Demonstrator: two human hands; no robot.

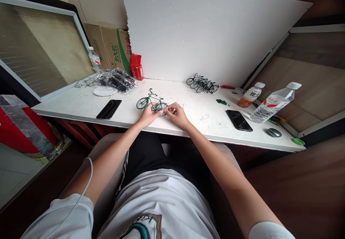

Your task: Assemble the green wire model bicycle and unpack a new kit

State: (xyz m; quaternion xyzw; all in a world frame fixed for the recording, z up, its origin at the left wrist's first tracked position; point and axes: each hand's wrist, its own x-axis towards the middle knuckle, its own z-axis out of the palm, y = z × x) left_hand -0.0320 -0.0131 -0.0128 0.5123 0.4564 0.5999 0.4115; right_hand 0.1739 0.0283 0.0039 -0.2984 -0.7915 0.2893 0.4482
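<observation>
A green model bicycle (147, 101) is held just above the white table's front part, its front wheel and handlebar pointing left. My left hand (149, 115) grips it low around the middle of the frame, fingers closed. At the rear wheel, my right hand (176, 114) has thumb and fingers pinched together against the rim. Whether a small part sits in that pinch is too small to make out. Several more model bicycles (202, 83) stand in a cluster at the back of the table. Some small green parts (221, 102) lie right of them.
Left on the table (188, 124) are a phone (109, 109), a white lid (105, 91) and bagged black parts (118, 80). At right stand a tea bottle (249, 96) and a water bottle (275, 104), near another phone (239, 120) and a dark oval object (274, 132). A white board (210, 30) rises behind.
</observation>
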